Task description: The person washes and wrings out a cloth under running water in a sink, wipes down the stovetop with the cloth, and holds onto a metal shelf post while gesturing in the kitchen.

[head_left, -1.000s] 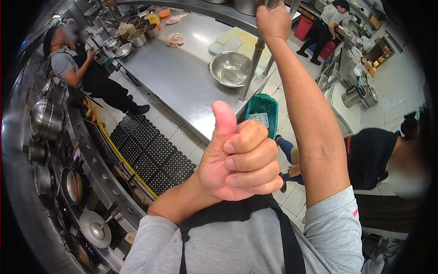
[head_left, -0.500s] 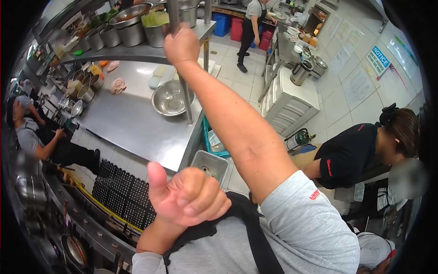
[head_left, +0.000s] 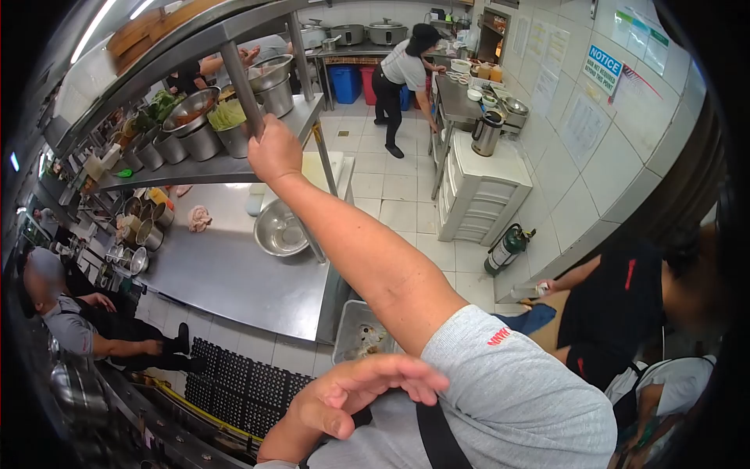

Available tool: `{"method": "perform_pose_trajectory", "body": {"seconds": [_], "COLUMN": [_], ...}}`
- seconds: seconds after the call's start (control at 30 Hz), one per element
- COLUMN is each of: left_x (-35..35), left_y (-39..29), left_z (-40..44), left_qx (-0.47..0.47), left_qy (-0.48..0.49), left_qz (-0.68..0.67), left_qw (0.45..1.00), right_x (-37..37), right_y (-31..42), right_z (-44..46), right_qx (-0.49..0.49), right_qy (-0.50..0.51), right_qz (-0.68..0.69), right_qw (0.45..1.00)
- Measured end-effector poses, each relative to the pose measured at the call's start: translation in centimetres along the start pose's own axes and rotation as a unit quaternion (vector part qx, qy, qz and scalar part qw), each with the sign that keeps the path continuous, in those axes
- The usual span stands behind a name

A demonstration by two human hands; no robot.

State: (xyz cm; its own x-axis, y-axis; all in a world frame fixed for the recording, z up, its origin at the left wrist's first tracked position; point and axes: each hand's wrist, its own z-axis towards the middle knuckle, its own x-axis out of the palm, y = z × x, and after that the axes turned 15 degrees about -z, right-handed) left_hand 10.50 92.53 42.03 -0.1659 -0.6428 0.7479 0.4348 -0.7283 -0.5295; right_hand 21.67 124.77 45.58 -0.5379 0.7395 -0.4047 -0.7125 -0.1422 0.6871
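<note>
My right arm stretches across the view, and my right hand (head_left: 273, 150) is wrapped round a metal post (head_left: 239, 70) of the steel shelf (head_left: 187, 168). My left hand (head_left: 359, 395) is low in front of my chest, open, its fingers stretched to the right and holding nothing. Just beyond it stands a grey plastic bin (head_left: 344, 324) with scraps in it. Below the shelf, a steel mixing bowl (head_left: 273, 230) rests on the steel worktable (head_left: 226, 270). On the shelf stand several metal pots, one of them holding green leaves (head_left: 226, 116).
One person (head_left: 398, 74) bends at the far counter; another (head_left: 74, 320) is at left. At right, a person in black (head_left: 605, 313) stands near a fire extinguisher (head_left: 508, 248). A white drawer unit (head_left: 484, 187) lines the right wall. A black rubber mat (head_left: 238, 383) covers floor at left.
My left hand has opened from curled fingers with the thumb raised, and has dropped lower. My right hand still grips the post. The view has shifted, and the far person now bends toward the counter.
</note>
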Motion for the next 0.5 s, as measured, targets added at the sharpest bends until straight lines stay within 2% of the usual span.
{"method": "perform_pose_trajectory", "body": {"seconds": [0.03, 0.1, 0.17, 0.2, 0.23, 0.27, 0.4, 0.5], "left_x": [0.1, -1.7, -0.3, 1.8, 4.4, 5.8, 6.8, 6.9], "left_y": [-0.2, -0.7, -1.9, -0.9, 0.9, 1.7, 2.7, 3.7], "left_z": [-0.1, 0.5, 1.2, 1.3, 1.3, 1.2, 1.5, 1.7], "left_qx": [-0.026, -0.014, -0.039, -0.035, 0.086, 0.208, 0.171, 0.169], "left_qy": [0.018, 0.206, 0.255, 0.249, 0.158, 0.064, 0.117, 0.133], "left_qz": [0.008, 0.077, 0.075, 0.084, 0.112, 0.139, 0.132, 0.143], "left_qw": [0.999, 0.975, 0.963, 0.964, 0.977, 0.966, 0.969, 0.966], "right_x": [0.2, 0.3, 0.6, 0.8, 1.0, 1.2, 1.9, 0.8], "right_y": [0.1, 0.0, 0.0, -0.2, -0.2, -0.3, -0.7, 0.8], "right_z": [0.0, 0.1, 0.2, 0.2, 0.4, 0.5, 0.6, 0.2], "right_qx": [0.000, -0.004, -0.013, -0.019, -0.017, -0.017, -0.051, -0.031], "right_qy": [-0.002, 0.000, -0.003, 0.002, -0.002, -0.005, -0.007, 0.014], "right_qz": [0.003, 0.017, 0.010, 0.019, 0.003, -0.012, -0.034, -0.057], "right_qw": [1.000, 1.000, 1.000, 1.000, 1.000, 1.000, 0.998, 0.998]}}
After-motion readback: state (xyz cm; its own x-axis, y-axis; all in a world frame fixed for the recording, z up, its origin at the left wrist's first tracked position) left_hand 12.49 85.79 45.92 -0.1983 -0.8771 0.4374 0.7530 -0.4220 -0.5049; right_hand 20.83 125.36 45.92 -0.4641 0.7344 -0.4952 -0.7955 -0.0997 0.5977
